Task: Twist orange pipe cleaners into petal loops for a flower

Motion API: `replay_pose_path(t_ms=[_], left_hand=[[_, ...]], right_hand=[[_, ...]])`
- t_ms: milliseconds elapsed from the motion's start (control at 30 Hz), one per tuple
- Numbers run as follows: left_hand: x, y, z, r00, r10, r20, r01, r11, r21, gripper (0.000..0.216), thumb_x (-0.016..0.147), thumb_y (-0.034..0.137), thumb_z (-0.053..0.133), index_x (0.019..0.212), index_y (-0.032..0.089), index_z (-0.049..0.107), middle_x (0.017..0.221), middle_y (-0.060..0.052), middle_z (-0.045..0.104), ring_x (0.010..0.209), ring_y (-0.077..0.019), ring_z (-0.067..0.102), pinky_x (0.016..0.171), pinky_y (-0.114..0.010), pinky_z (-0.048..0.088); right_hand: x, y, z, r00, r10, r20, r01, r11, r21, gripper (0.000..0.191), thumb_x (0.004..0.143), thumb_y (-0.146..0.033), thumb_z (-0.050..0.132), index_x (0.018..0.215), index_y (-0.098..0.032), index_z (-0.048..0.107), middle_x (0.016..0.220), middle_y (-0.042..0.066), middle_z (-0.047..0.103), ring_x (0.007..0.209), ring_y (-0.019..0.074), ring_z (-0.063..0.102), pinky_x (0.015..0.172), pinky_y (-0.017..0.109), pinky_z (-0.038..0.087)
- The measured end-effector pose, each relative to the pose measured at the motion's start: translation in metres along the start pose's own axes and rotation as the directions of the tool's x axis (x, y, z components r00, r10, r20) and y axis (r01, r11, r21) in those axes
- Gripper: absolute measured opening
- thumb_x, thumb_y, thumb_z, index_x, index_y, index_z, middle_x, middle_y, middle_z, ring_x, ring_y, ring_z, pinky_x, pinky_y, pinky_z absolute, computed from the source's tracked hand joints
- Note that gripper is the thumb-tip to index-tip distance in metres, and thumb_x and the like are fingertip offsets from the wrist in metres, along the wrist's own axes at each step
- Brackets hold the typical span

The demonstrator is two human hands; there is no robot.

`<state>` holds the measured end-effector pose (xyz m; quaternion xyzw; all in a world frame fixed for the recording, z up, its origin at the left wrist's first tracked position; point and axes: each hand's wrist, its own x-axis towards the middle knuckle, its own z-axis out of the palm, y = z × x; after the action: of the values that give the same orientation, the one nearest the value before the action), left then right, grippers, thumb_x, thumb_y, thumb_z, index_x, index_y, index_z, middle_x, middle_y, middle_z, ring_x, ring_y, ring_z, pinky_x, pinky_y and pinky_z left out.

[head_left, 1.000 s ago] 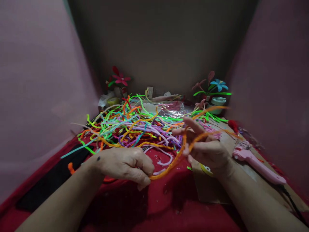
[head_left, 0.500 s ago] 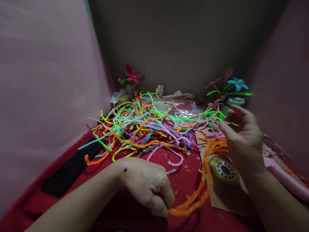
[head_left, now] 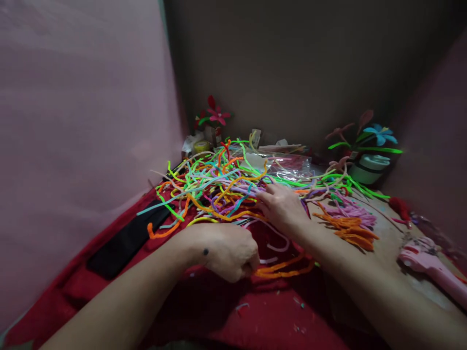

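My left hand point(head_left: 229, 250) is closed on one end of a few long orange pipe cleaners point(head_left: 286, 273), low over the red cloth. The pipe cleaners run rightward from it and pass under my right forearm. My right hand point(head_left: 282, 204) reaches into the right side of a tangled heap of multicoloured pipe cleaners point(head_left: 211, 182). Its fingers are slightly bent and apart, by the purple ones, with nothing visibly gripped; the fingertips are partly lost among the strands. A bundle of folded orange pipe cleaners point(head_left: 352, 228) lies to the right, beside a pink bundle point(head_left: 352, 210).
A black flat case point(head_left: 122, 248) lies on the red cloth point(head_left: 204, 311) at left. A pink glue gun point(head_left: 430, 267) rests at right. Behind the heap are a clear plastic packet point(head_left: 288, 167), a red flower point(head_left: 219, 115) and a blue flower point(head_left: 381, 133).
My right hand has moved left from above the orange bundle to the heap. The bundle lies apart from the strands in my left hand. The view has shifted slightly.
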<state>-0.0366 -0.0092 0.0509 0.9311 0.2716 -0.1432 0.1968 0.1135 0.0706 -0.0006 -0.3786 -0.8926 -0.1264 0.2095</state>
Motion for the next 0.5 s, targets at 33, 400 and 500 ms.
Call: replay_pose_path(t_ms=[33,400,500], left_hand=[[-0.001,-0.002,0.0,0.999,-0.033,-0.013,0.033,0.999,0.023,0.015,0.069,0.011,0.051,0.059,0.019,0.06,0.054,-0.001,0.061,0.041,-0.0121,0.032,0.042,-0.027,0.022],[0.014,-0.034,0.008,0.776,-0.337,-0.533,0.244,0.94,-0.239,0.036,0.086,0.039,0.046,0.116,0.019,0.046,0.092,-0.006,0.064,0.079,-0.0186,0.059,0.065,-0.027,0.041],[0.026,-0.052,0.017,0.711,-0.389,-0.586,0.36,0.917,-0.171,0.029,0.086,0.03,0.045,0.112,0.018,0.049,0.098,-0.009,0.063,0.087,-0.0214,0.059,0.071,-0.03,0.042]], right_hand=[[0.003,-0.001,0.003,0.999,-0.036,0.0,0.036,0.999,-0.031,0.02,0.084,-0.024,0.051,0.078,-0.018,0.069,0.077,0.01,0.064,0.081,0.0234,0.055,0.076,0.035,0.039],[-0.011,0.007,-0.04,0.948,0.318,-0.015,-0.264,0.813,0.519,0.021,0.078,-0.025,0.052,0.06,-0.016,0.059,0.054,-0.001,0.05,0.053,0.0111,0.044,0.052,0.023,0.031],[-0.025,0.006,-0.057,0.907,0.415,0.072,-0.351,0.649,0.675,0.022,0.078,-0.029,0.054,0.062,-0.016,0.061,0.051,-0.003,0.047,0.049,0.0095,0.039,0.047,0.022,0.029]])
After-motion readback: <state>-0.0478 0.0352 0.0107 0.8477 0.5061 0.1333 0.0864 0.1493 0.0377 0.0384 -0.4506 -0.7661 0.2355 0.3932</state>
